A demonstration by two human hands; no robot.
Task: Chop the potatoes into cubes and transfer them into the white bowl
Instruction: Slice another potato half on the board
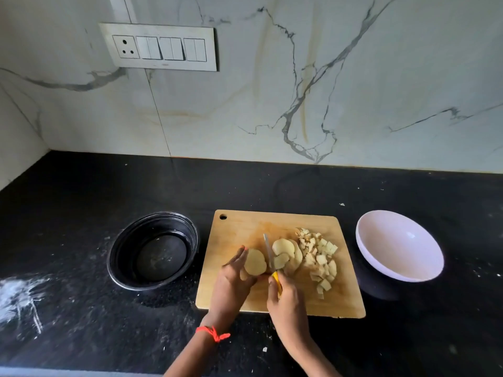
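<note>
On the wooden cutting board (239, 229) my left hand (231, 278) holds a potato piece (255, 262) with its cut face turned up. My right hand (285, 300) grips the yellow handle of a knife (269, 251), whose blade stands between that piece and a stack of potato slices (285, 254). A heap of potato cubes (318, 257) lies on the board's right side. The white bowl (400, 246) sits right of the board with nothing in it.
A black round container (128, 248) stands left of the board on the dark counter. White powder smears (19, 297) mark the counter at far left. A marble wall with a switch panel (159, 47) rises behind.
</note>
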